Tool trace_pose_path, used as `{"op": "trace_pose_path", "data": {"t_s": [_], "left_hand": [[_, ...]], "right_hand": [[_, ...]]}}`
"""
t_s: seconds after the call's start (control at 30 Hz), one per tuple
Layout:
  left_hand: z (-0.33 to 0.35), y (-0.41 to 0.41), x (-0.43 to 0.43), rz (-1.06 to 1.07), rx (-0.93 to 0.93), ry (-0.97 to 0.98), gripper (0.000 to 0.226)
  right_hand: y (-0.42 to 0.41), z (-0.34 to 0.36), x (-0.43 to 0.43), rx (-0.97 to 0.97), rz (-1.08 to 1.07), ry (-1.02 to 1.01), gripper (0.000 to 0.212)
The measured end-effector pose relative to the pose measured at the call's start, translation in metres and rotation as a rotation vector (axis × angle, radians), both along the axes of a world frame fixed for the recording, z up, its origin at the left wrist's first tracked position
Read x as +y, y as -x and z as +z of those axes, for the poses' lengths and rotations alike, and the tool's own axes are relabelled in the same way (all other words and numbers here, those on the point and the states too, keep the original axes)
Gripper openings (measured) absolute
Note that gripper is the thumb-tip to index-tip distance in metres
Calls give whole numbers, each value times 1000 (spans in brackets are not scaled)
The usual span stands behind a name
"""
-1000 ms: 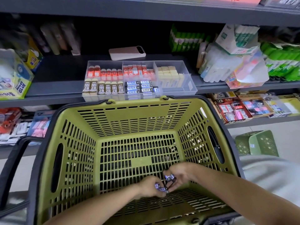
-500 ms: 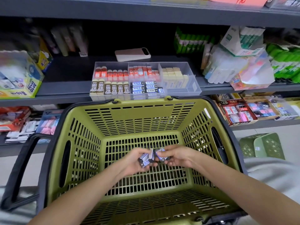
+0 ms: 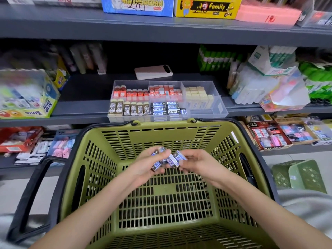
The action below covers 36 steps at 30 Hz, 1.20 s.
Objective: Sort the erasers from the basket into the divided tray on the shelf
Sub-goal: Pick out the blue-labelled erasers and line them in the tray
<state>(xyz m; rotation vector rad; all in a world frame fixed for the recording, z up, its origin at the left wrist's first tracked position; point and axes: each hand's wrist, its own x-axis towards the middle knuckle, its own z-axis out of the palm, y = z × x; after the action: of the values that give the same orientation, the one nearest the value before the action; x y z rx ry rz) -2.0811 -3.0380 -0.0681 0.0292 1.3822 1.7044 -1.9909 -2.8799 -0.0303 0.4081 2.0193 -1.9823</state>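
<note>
Two hands have risen from the near floor of the olive-green slotted plastic basket (image 3: 100, 168), where a second ago they were gathering stock, and now meet above its middle. The left hand (image 3: 145, 166) curls round a few small blue-and-white sleeved erasers (image 3: 156, 166), whose long axes slant from lower left to upper right. The right hand (image 3: 195, 162) pinches more of the same, skewed at a similar slant and touching the left's bundle. No eraser shows on the basket floor, so this is probably the last load. Matching blue sleeves lie crosswise in the front middle compartment of the clear plastic divided tray (image 3: 220, 106) on the grey metal shelf (image 3: 80, 108), so these likely need turning level.
</note>
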Motion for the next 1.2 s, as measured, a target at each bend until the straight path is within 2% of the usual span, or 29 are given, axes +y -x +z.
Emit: {"op": "trace_pose_path", "data": {"t_s": [0.1, 0.2, 0.27, 0.33, 0.47, 0.57, 0.63, 0.8, 0.9, 1.0, 1.1, 1.2], "left_hand": [[19, 5, -1, 28, 15, -39, 31], [39, 12, -4, 47, 54, -107, 28], [53, 20, -7, 67, 82, -152, 32], [65, 29, -11, 91, 112, -193, 40], [83, 47, -18, 190, 182, -262, 38], [92, 61, -21, 287, 256, -293, 31], [95, 69, -23, 337, 308, -300, 27], [92, 79, -29, 396, 385, -272, 26], [87, 81, -33, 398, 390, -271, 27], [86, 82, -35, 404, 381, -266, 31], [87, 83, -36, 422, 387, -253, 37], [87, 84, -37, 452, 379, -239, 46]], "right_hand": [[10, 18, 5, 46, -78, -122, 25], [22, 37, 14, 143, -110, -183, 12], [31, 46, 21, 194, -139, -178, 9], [41, 55, 27, 218, -149, -76, 5], [65, 64, 33, 226, -169, 66, 40], [85, 70, 33, 244, -197, 102, 34], [99, 72, 31, 271, -231, -44, 36], [135, 67, 32, 348, -234, -734, 25], [148, 61, 32, 383, -208, -881, 18], [157, 53, 28, 396, -216, -1019, 22], [163, 47, 23, 405, -197, -1056, 30], [166, 48, 19, 417, -143, -1101, 28]]}}
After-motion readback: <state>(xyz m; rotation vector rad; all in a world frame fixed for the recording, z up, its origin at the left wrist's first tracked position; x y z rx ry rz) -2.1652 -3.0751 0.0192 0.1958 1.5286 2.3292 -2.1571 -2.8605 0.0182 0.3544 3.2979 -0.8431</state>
